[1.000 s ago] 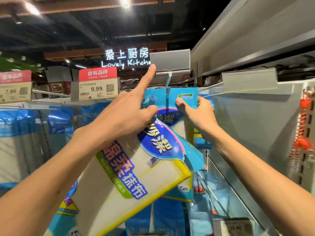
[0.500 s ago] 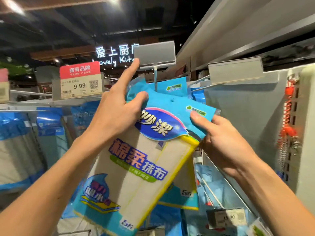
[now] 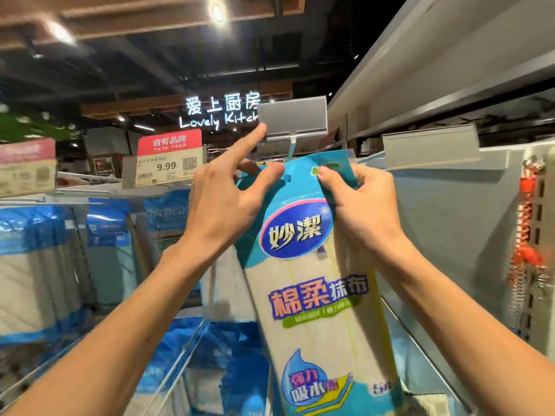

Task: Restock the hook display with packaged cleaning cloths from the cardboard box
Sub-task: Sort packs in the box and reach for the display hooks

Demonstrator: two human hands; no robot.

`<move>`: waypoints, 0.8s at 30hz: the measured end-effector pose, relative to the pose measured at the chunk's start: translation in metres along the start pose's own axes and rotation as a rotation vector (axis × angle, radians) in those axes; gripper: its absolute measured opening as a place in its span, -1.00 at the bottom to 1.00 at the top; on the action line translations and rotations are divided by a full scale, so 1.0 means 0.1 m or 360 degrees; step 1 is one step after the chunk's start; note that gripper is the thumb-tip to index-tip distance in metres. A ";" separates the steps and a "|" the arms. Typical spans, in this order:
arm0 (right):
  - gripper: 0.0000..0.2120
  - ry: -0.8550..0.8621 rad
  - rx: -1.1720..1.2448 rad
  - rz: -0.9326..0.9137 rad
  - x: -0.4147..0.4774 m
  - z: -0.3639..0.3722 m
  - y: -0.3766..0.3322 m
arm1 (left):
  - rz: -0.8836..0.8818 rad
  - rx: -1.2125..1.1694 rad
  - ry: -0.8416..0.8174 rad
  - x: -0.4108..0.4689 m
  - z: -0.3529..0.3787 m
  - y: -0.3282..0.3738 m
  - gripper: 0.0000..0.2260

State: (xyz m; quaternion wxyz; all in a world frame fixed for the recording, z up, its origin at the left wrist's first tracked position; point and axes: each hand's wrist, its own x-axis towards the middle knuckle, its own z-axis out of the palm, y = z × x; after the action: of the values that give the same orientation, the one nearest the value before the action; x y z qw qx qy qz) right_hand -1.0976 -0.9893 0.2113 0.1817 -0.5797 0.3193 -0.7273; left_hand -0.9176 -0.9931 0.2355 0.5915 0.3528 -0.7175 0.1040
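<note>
The left grip (image 3: 222, 211) and right grip (image 3: 363, 211) each pinched a top corner of the cloth pack (image 3: 315, 295), its hang hole (image 3: 287, 177) between them, just below the hook (image 3: 292, 151), so the header wanted holding flat and the hole steered squarely onto the tip.

Hook rails (image 3: 87, 192) carry hanging blue cloth packs (image 3: 108, 223); price tag (image 3: 168, 165) above.

Your cloth pack (image 3: 318, 295) runs off the lower edge | hook tip hidden behind its header | far-left price tag (image 3: 27, 168) too blurred to read | label holder (image 3: 292, 118) covers the neon sign (image 3: 220, 111) end
</note>
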 end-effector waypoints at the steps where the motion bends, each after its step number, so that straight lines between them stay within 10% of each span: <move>1: -0.80 0.0006 -0.0001 0.0002 0.02 0.00 0.00 | 0.0042 0.0058 0.0066 0.01 0.01 0.00 -0.52; 12: -0.80 0.0087 -0.0051 0.0152 0.26 0.06 0.11 | 0.0437 0.0392 0.0605 0.10 0.32 -0.01 -0.67; 20: -0.85 0.0200 -0.0213 0.0067 0.20 0.05 0.38 | 0.0385 0.0310 0.0462 -0.11 0.43 -0.24 -0.36; 24: -0.36 0.0313 -0.0434 -0.0180 -0.34 -0.15 0.70 | -0.0049 -0.0150 0.0325 -0.68 0.48 -0.37 -0.17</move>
State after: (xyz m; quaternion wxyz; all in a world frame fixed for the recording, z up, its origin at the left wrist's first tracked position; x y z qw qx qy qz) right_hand -1.1104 -1.0153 0.1376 0.0281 -0.5421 0.3980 -0.7395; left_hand -0.9278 -1.0211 0.1490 0.6790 0.3232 -0.6521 0.0966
